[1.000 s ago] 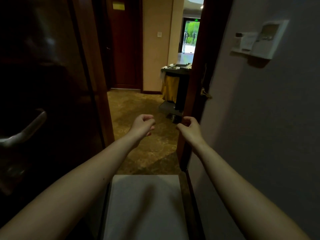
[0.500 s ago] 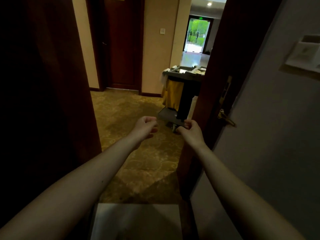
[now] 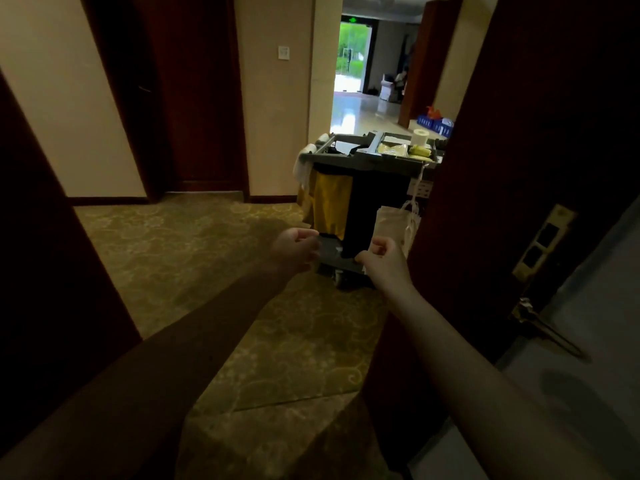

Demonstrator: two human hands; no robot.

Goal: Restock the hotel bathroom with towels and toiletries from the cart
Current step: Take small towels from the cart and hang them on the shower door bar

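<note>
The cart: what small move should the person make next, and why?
Probably a step through the doorway toward the cart: it stands out in the corridor, seemingly beyond reach, and the left hand and right hand hold nothing, while a toilet roll sits on its top.

— Where do we see the cart (image 3: 367,161)?
— Just beyond our hands, standing upright, dark grey. Its bottom shelf shows in the gap between our left hand (image 3: 294,249) and our right hand (image 3: 382,259).
— And what do we see on it?
— A yellow bag (image 3: 330,206) hangs above our left hand and a white cloth (image 3: 302,164) drapes higher up. A toilet roll (image 3: 420,136) stands on top, above our right hand.
</note>
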